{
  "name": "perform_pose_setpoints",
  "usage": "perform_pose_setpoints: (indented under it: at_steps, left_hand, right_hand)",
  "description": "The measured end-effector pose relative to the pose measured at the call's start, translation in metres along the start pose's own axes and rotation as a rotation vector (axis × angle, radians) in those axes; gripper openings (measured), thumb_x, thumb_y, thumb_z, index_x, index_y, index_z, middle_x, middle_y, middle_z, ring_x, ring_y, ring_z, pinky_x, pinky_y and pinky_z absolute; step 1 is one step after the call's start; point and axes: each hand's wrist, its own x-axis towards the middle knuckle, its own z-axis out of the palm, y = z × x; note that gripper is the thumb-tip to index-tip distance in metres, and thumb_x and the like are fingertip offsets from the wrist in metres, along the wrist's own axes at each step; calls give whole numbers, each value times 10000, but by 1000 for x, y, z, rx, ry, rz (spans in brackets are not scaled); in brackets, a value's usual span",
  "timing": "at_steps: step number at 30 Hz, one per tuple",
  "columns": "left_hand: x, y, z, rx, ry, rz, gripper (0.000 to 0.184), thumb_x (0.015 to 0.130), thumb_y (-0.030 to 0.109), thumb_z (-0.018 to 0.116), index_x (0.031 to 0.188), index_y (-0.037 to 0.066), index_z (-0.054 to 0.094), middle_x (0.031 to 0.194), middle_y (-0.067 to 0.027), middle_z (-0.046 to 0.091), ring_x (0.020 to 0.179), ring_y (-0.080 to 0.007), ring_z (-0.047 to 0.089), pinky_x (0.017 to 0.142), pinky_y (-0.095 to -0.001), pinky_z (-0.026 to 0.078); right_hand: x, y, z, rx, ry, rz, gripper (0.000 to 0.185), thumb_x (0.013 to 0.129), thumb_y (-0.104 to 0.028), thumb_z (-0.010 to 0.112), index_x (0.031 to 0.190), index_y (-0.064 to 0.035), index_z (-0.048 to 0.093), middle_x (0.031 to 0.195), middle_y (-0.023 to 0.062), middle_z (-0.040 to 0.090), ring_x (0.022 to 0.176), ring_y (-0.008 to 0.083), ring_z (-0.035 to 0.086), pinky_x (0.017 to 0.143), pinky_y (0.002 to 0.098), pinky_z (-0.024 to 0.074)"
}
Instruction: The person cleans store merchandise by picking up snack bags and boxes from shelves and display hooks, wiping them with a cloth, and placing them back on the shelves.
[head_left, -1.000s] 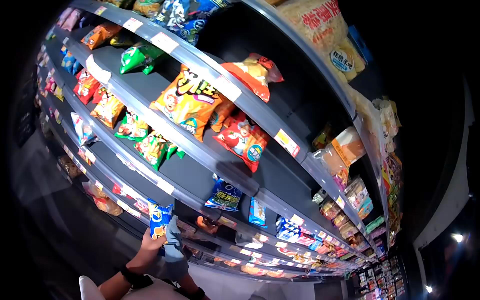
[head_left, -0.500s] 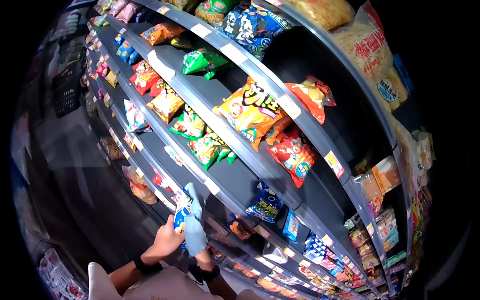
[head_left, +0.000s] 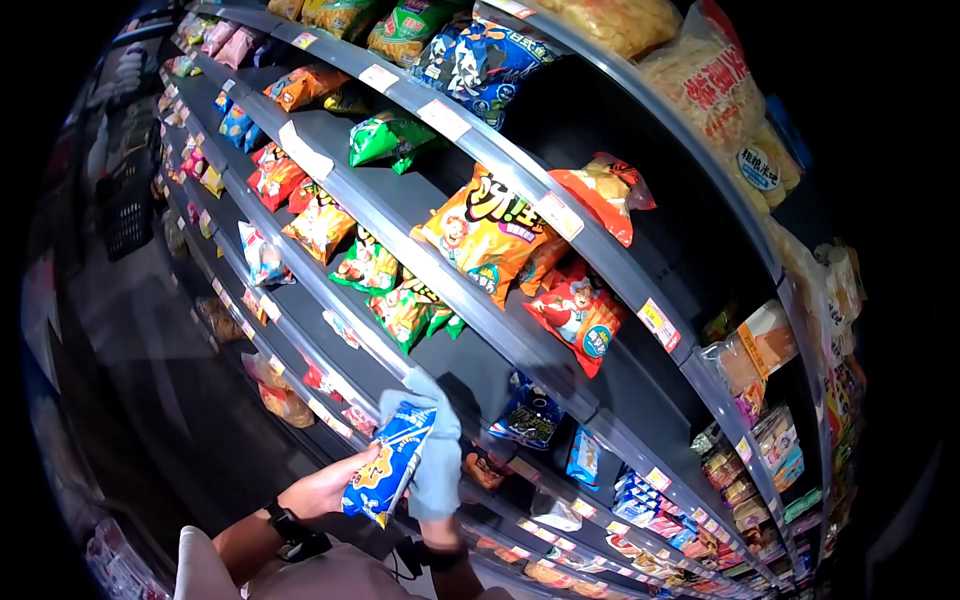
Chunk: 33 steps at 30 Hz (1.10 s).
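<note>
A blue snack bag [head_left: 390, 465] with a yellow-and-white print is held tilted in front of my body. My left hand [head_left: 335, 485], bare and with a dark watch at the wrist, is closed on the bag's left side. Light blue-grey fabric [head_left: 440, 450], a cloth or a glove, covers my right hand [head_left: 432, 485]. That hand lies along the bag's right side and behind it, and its fingers are hidden. Dark bands circle the right wrist.
Long curved shelves [head_left: 560, 375] carry snack bags, among them an orange bag [head_left: 485, 235], a red bag [head_left: 575, 315] and green bags [head_left: 405, 310]. Price tags line the shelf edges. A dark basket [head_left: 128, 225] stands far left.
The blue bag has turned so more of its printed face shows. Both hands have shifted, the covered right one rightward. The view has tilted slightly.
</note>
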Motion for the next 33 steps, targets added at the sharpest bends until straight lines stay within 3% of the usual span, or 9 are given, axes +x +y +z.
perform_pose_setpoints:
  at_steps: [9,13,15,17,19,23,27,29,33]
  left_hand:
    - [15,-25,33,1104,547,391,436,1014,378,488,1237,16,392,1036,-108,630,940,-140,618,802,-318,498]
    - [39,-4,18,357,207,409,546,1017,441,458,1331,-2,411,1115,-71,609,957,-127,615,857,-302,505]
    - [35,15,32,62,145,192,536,1020,468,429,1296,9,456,1128,-53,598,971,-130,604,867,-296,499]
    - [44,17,23,74,172,194,517,1030,451,408,1273,1,484,1154,-58,580,1020,-135,568,905,-290,468]
    - [75,2,-29,606,238,583,502,1040,420,386,1292,-6,471,1200,-77,551,1082,-143,517,954,-294,424]
    - [51,-3,4,533,258,580,541,1051,385,352,1431,-1,348,1368,-97,450,1247,-170,416,1065,-301,327]
    - [23,-15,47,626,176,526,588,1055,345,349,1486,-21,185,1448,-113,341,1336,-188,308,1120,-308,235]
    - [24,-24,48,712,181,467,550,1034,304,425,1446,-9,236,1372,-120,396,1292,-182,345,1090,-303,267]
    - [36,-29,32,789,181,554,480,990,260,524,1347,-5,342,1250,-137,503,1168,-193,471,993,-302,372]
  right_hand:
    - [-50,55,-57,-468,12,-165,369,1015,-200,454,1350,-46,446,1219,73,563,1058,144,564,947,293,461]
    - [-54,34,-22,89,35,143,331,994,-237,540,1283,-77,528,1152,34,600,1014,147,595,887,305,492]
    - [-63,75,-59,-72,35,153,329,978,-149,540,1296,-64,535,1200,52,589,1020,167,598,886,278,473]
    - [-73,124,-122,-288,-73,38,383,985,-183,511,1333,-23,504,1407,127,482,1232,252,504,1030,374,403]
    - [-69,107,-101,-383,-113,-57,392,974,-137,508,1344,-9,488,1433,142,444,1274,269,453,1054,372,360]
    - [-73,30,-20,-763,-209,-399,463,929,43,494,1387,43,424,1535,202,291,1444,339,249,1153,366,185]
    - [-61,34,-46,-530,-104,-120,406,983,-85,473,1368,43,456,1424,120,458,1317,216,419,1098,336,310]
    - [-57,18,-45,-305,-10,-78,339,990,-83,484,1314,18,492,1259,83,580,1121,149,541,982,318,416]
    - [-59,19,-68,74,-38,-19,355,992,-147,529,1319,-11,505,1253,63,569,1128,146,529,972,308,426]
